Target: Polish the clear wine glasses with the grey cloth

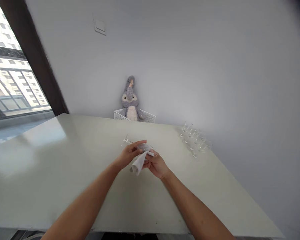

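A clear stemmed glass (145,147) is held sideways above the table, its foot pointing to the left. My left hand (130,154) is closed around the glass near its bowl, fingers stretched along it. In my right hand (157,164) is a white cloth (139,164), pressed against the rim end of the bowl. The cloth's loose end hangs down between my two hands. Part of the bowl is hidden by fingers and cloth, so I cannot tell whether cloth is inside it.
Several clear stemmed glasses (193,138) stand grouped at the right of the pale table (77,173), near the wall. Beyond the far edge, a grey plush toy (131,106) sits in a white perforated basket (150,117). A window lies at the left.
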Tool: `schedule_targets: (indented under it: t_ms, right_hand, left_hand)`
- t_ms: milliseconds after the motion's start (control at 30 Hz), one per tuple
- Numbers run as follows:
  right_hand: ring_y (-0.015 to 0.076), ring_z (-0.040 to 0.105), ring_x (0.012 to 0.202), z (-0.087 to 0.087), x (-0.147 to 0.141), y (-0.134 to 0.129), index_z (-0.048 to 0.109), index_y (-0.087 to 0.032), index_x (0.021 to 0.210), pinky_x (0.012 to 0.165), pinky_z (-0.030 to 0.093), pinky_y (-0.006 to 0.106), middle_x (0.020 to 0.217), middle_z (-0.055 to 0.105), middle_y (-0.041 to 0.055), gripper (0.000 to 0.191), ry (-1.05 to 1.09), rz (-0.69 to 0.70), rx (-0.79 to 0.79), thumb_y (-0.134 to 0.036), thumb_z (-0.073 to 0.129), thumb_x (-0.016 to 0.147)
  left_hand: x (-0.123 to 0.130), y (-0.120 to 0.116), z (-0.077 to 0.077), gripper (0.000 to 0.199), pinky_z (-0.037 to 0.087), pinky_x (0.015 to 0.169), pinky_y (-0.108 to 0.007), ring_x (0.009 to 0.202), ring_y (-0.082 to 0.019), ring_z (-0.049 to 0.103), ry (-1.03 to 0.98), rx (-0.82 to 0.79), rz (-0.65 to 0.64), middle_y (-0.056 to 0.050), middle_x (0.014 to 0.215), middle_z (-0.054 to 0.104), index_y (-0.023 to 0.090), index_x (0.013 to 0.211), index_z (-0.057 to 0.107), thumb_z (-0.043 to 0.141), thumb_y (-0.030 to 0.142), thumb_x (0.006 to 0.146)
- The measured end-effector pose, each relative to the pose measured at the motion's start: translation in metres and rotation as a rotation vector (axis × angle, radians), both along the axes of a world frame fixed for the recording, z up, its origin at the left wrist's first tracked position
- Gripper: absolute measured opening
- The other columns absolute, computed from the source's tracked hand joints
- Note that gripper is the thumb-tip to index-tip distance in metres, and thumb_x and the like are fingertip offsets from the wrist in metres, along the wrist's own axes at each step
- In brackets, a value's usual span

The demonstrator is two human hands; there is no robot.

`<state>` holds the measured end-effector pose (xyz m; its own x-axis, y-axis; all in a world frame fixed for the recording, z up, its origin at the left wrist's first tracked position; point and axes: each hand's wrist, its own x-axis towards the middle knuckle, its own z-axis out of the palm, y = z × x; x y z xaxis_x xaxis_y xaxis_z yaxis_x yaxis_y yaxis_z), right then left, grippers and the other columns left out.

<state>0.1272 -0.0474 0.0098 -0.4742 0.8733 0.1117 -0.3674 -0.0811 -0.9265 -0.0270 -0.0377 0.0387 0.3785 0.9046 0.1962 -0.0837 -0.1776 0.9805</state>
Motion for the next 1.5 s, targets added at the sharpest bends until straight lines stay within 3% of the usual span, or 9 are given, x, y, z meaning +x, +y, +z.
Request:
schedule_targets:
  t_ms: [200,367,467,733,933,1000,1233,1400,1500]
  right_hand:
    - [0.0174,0.058,0.078,-0.003,-0.003,-0.007,0.061,-0.022,0.083,0.069,0.047,0.028,0.082,0.064,0.0021,0.019,-0.533,-0.277,0.393,-0.021,0.062,0.064]
    - [0.0122,0.054,0.044,0.000,-0.001,0.002,0.054,-0.017,0.085,0.044,0.044,0.024,0.058,0.059,0.0001,0.026,-0.043,-0.134,-0.067,-0.041,0.051,0.076]
    - [0.0115,0.054,0.044,0.001,0.001,0.005,0.052,-0.017,0.086,0.044,0.044,0.023,0.060,0.059,0.0001,0.028,0.123,-0.087,-0.144,-0.044,0.052,0.076]
    - [0.0129,0.057,0.056,-0.005,-0.007,-0.007,0.058,-0.021,0.075,0.054,0.046,0.024,0.060,0.059,-0.0012,0.007,-0.571,-0.316,0.366,-0.022,0.055,0.069]
    - [0.0095,0.050,0.038,-0.003,-0.002,0.004,0.053,-0.018,0.083,0.040,0.041,0.022,0.059,0.057,-0.0009,0.029,0.033,-0.096,-0.126,-0.046,0.049,0.077]
    - [0.0096,0.050,0.038,-0.001,-0.002,0.003,0.052,-0.017,0.084,0.040,0.042,0.023,0.059,0.057,-0.0006,0.030,0.057,-0.060,-0.114,-0.046,0.050,0.076]
    - [0.0133,0.056,0.055,0.003,-0.009,-0.012,0.058,-0.021,0.073,0.052,0.044,0.023,0.059,0.058,-0.0014,0.009,-0.520,-0.262,0.357,-0.021,0.060,0.064]
    - [0.0087,0.045,0.034,0.007,-0.002,0.000,0.053,-0.018,0.080,0.036,0.035,0.020,0.053,0.054,-0.0028,0.023,-0.062,-0.169,-0.050,-0.041,0.052,0.076]
    - [0.0077,0.043,0.033,0.010,0.001,0.001,0.053,-0.017,0.081,0.034,0.032,0.020,0.053,0.054,-0.0030,0.027,0.043,-0.148,-0.093,-0.044,0.053,0.075]
  left_hand:
    - [0.005,0.009,-0.016,0.055,0.045,0.068,-0.030,0.074,-0.016,0.055,0.020,-0.122,0.100,-0.005,0.082,0.060,0.014,0.116,0.051,0.039,0.053,0.079]
    - [0.004,0.001,-0.008,0.058,0.042,0.066,-0.026,0.069,-0.013,0.053,-0.026,-0.073,-0.055,-0.003,0.083,0.061,0.022,0.129,0.036,0.052,0.039,0.077]
    - [0.004,-0.001,-0.004,0.053,0.041,0.067,-0.026,0.075,-0.014,0.054,-0.050,-0.015,-0.063,-0.006,0.090,0.061,0.019,0.122,0.046,0.059,0.035,0.072]
    - [0.006,0.010,-0.020,0.053,0.036,0.049,-0.022,0.051,-0.010,0.044,0.100,-0.039,0.142,0.001,0.060,0.052,0.013,0.115,0.051,0.040,0.051,0.080]
    - [0.003,0.002,-0.011,0.050,0.040,0.062,-0.023,0.065,-0.011,0.050,0.051,-0.039,0.016,-0.002,0.079,0.059,0.020,0.122,0.046,0.050,0.041,0.077]
    - [0.003,0.001,-0.008,0.048,0.041,0.063,-0.024,0.067,-0.012,0.051,0.027,-0.024,0.031,-0.004,0.080,0.060,0.017,0.116,0.052,0.054,0.041,0.075]
    - [0.007,0.007,-0.015,0.052,0.040,0.052,-0.024,0.058,-0.012,0.050,0.012,-0.145,0.219,-0.003,0.070,0.058,0.013,0.100,0.060,0.036,0.055,0.079]
    - [0.008,-0.001,-0.007,0.054,0.041,0.060,-0.023,0.070,-0.013,0.053,-0.099,-0.094,0.015,-0.005,0.088,0.060,0.018,0.118,0.048,0.059,0.042,0.071]
    - [0.008,-0.002,-0.006,0.056,0.041,0.059,-0.023,0.066,-0.013,0.053,-0.102,-0.059,0.059,-0.004,0.079,0.061,0.014,0.113,0.052,0.066,0.039,0.064]
